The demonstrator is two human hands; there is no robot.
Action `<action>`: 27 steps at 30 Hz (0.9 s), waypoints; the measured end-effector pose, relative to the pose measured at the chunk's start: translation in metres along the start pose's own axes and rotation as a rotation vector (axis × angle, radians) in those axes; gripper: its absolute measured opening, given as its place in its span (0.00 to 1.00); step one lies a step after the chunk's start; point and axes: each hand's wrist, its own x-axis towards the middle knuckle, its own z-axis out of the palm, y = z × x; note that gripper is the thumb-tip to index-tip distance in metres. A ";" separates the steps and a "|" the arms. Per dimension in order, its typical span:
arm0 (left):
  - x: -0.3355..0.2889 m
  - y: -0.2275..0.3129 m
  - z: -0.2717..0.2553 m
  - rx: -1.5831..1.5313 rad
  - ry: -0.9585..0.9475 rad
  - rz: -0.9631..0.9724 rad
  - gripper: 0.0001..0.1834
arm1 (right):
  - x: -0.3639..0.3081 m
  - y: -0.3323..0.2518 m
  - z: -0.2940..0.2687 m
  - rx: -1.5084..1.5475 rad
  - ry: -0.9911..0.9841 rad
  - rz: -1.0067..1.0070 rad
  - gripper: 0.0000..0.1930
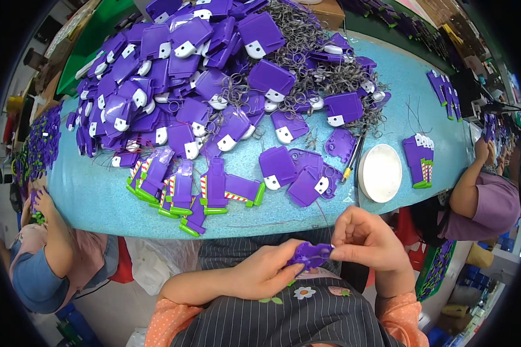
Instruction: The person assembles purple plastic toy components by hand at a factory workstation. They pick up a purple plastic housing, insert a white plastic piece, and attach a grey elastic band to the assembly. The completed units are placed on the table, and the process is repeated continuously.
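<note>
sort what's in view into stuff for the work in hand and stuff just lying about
Likely belongs:
- purple shell in the left hand, right hand at its end
- purple-and-white pieces
- green-ended purple pieces
- tangled grey wires

Seemingly lying about, unused now:
- white dish
- yellow-ended tool
- plastic bag

No readable text or signs.

White plastic bag (159,260), purple-shirted co-worker (492,202)

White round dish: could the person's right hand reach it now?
Probably yes: the right hand is close to the white dish and nothing appears between them, though it is occupied beside the purple part.
</note>
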 end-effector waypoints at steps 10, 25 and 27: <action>-0.017 -0.020 0.011 -0.605 0.051 0.210 0.17 | 0.052 0.017 0.004 -1.192 0.575 -0.428 0.17; -0.022 -0.028 0.027 -0.739 0.293 -0.036 0.25 | -0.002 0.022 0.016 -0.484 0.213 -0.381 0.11; -0.019 -0.029 0.029 -0.683 0.272 -0.038 0.26 | 0.006 0.025 0.018 -0.539 0.078 -0.481 0.13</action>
